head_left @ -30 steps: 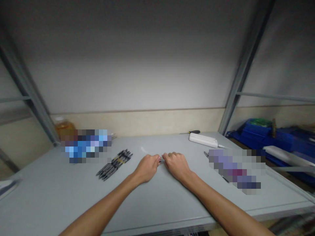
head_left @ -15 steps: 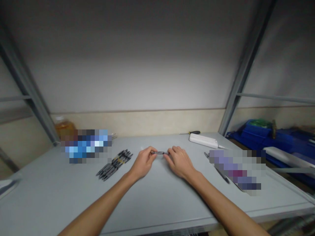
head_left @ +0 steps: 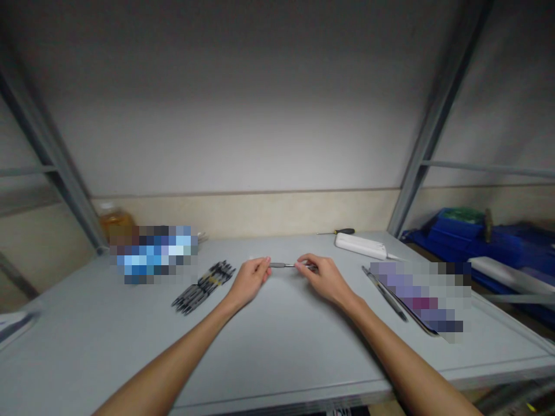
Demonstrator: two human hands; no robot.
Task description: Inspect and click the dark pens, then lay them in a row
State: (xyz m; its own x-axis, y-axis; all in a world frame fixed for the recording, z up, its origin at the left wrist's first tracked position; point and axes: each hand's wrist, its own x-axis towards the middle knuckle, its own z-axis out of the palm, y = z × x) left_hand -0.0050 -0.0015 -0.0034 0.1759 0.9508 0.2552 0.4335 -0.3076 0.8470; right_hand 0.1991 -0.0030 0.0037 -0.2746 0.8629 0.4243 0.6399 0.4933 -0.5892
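Observation:
Between my two hands a grey pen (head_left: 278,265) is held level above the table, with a thinner, shiny section showing toward its right end. My left hand (head_left: 252,280) pinches the pen's left end between thumb and fingers. At the other end, my right hand (head_left: 323,277) has its fingertips closed on a darker part of the pen; its fingers partly cover that part. A bundle of grey and black pens (head_left: 203,287) lies left of my left hand. Another pen (head_left: 385,293) rests on the table to the right of my right hand.
A white power strip (head_left: 361,246) and a screwdriver (head_left: 344,231) lie at the back right. Blurred-out items stand at the left and right, the left one before an amber bottle (head_left: 117,219). Metal posts (head_left: 410,190) frame the grey table (head_left: 277,358). Blue bins (head_left: 459,231) sit beyond its right side.
My right hand has moved a little to the right, away from my left hand. More of the pen now shows between them, including the thin shiny section.

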